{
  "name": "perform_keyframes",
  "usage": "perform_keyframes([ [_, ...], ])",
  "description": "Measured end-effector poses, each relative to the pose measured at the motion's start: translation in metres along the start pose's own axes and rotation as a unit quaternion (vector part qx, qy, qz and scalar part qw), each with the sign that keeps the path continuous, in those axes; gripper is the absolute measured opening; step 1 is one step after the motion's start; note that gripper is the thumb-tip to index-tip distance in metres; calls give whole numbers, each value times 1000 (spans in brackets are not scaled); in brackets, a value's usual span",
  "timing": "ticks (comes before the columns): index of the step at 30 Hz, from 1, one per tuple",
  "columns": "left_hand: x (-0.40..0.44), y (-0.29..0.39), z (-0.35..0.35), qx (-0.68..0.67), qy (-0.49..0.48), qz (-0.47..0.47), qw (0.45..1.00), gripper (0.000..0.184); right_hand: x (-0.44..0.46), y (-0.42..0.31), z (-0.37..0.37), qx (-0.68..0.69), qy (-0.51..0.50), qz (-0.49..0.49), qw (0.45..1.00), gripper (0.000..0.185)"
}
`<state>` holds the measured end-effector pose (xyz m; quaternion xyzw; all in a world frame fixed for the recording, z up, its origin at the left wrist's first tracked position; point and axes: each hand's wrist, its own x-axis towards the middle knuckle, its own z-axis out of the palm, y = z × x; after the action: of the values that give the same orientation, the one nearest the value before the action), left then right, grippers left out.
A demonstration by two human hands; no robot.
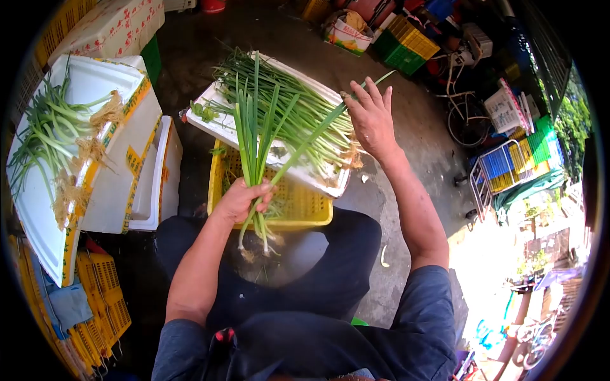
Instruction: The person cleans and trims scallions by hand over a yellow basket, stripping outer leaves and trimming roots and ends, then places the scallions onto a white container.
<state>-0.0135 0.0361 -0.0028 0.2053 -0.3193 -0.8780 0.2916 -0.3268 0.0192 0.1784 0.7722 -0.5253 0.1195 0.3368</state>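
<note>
My left hand (246, 200) grips green onions (253, 166), leaves pointing forward, roots toward me.
One leaf slants to my spread right hand (375, 124); whether it's pinched, I can't tell. My left fist hides mid-stems. Yellow basket (289, 223) below that fist, foam tray (215, 129) beyond; floor (422, 174) stretches right of my right hand.

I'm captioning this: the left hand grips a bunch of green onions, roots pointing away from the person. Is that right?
No: the head view shows the roots pointing toward the person, not away. The left hand does grip a bunch of green onions.
</note>
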Motion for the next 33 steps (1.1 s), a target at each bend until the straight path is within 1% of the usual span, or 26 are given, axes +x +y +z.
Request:
perform_keyframes([
  [1,1,1,-1,-1,-3,-5,1000,23,-2,2,4,-1,4,-3,1000,31],
  [4,0,3,-1,-17,-2,-6,1000,23,-17,9,17,71,-45,18,996,25],
  [5,-1,4,0,-8,15,-8,1000,25,-22,10,21,75,-31,14,997,22],
  [7,1,5,-2,6,14,-5,1000,26,-29,13,28,81,-1,8,997,17],
  [10,2,3,0,18,14,-7,1000,27,-38,10,38,102,-20,57,993,16],
  [11,4,3,0,20,14,-10,1000,27,-38,10,41,95,10,46,994,12],
  [14,5,3,3,24,15,-13,1000,26,-37,0,47,98,-7,118,988,7],
  [15,7,4,3,27,18,-13,999,26,-36,-1,55,109,-18,151,982,9],
  [18,7,9,6,40,32,-11,999,24,-30,-5,70,166,7,201,965,15],
  [19,7,11,6,41,36,-11,998,24,-28,-3,74,166,20,232,958,17],
  [21,3,9,-5,52,31,-9,998,25,-25,15,77,167,44,292,941,20],
  [22,-1,7,-7,45,36,-5,998,25,-26,36,74,153,50,333,929,23],
  [23,-5,7,-9,40,41,0,998,26,-30,55,73,153,33,356,921,24],
  [24,-8,10,-11,37,45,8,998,26,-35,65,74,184,57,358,914,27],
  [26,-4,15,-8,60,49,30,997,26,-36,53,66,294,6,419,859,31],
  [27,0,15,-5,59,49,32,997,26,-31,29,51,399,9,438,805,31],
  [28,3,14,-1,58,47,33,997,26,-25,-3,39,497,10,454,740,31],
  [30,6,11,2,55,53,24,997,24,-33,-41,38,577,-35,460,674,32],
  [32,8,5,0,59,53,18,997,23,-35,-71,40,570,-61,495,654,34],
  [33,7,4,1,53,62,20,997,20,-35,-78,48,578,-55,507,637,34],
])
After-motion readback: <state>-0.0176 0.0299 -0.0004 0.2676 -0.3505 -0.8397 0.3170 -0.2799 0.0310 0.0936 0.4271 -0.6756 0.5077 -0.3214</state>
